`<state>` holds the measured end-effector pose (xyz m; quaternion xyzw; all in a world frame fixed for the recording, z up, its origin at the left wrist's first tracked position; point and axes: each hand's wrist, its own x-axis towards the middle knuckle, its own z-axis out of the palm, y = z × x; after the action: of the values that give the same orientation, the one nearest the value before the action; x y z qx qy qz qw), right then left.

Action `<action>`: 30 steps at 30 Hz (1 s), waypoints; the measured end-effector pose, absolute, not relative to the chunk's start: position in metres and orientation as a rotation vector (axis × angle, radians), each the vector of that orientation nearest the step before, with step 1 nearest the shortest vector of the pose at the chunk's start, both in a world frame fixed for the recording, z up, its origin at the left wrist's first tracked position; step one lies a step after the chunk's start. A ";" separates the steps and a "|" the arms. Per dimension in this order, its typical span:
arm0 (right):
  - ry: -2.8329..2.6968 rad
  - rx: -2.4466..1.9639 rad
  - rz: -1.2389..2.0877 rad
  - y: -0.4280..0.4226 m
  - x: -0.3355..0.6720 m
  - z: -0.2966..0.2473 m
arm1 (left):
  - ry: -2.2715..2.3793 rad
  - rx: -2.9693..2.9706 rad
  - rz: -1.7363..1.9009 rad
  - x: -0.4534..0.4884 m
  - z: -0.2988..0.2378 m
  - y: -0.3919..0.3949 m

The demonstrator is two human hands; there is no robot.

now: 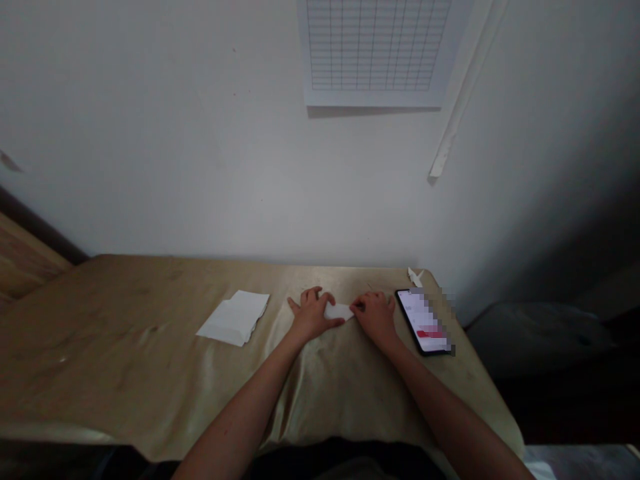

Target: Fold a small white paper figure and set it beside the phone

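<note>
A small folded piece of white paper (339,311) lies between my two hands, low over the cloth-covered table. My left hand (313,316) holds its left end between thumb and index finger, while the other fingers are spread on the cloth. At the right end, my right hand (376,316) pinches the paper's edge with thumb and forefinger, the remaining fingers curled. Part of the paper is hidden under my left fingers. To the left rests a stack of white paper sheets (235,318), apart from both hands.
A phone (420,323) with a lit, partly blurred screen lies right of my right hand. Behind it sits a small folded white paper shape (415,277). The table (125,320) has a wrinkled golden cover and meets a wall with a printed grid sheet (377,47).
</note>
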<state>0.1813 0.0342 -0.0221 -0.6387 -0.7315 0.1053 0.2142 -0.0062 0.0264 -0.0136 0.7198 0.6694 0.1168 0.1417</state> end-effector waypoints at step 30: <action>-1.991 -1.782 0.219 0.035 0.177 -0.029 | 1.890 2.162 0.401 0.004 -0.009 0.018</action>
<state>0.1771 0.0347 -0.0286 -0.6471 -0.7231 0.0794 0.2284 0.0037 0.0179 -0.0089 0.7401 0.6471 0.1374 0.1210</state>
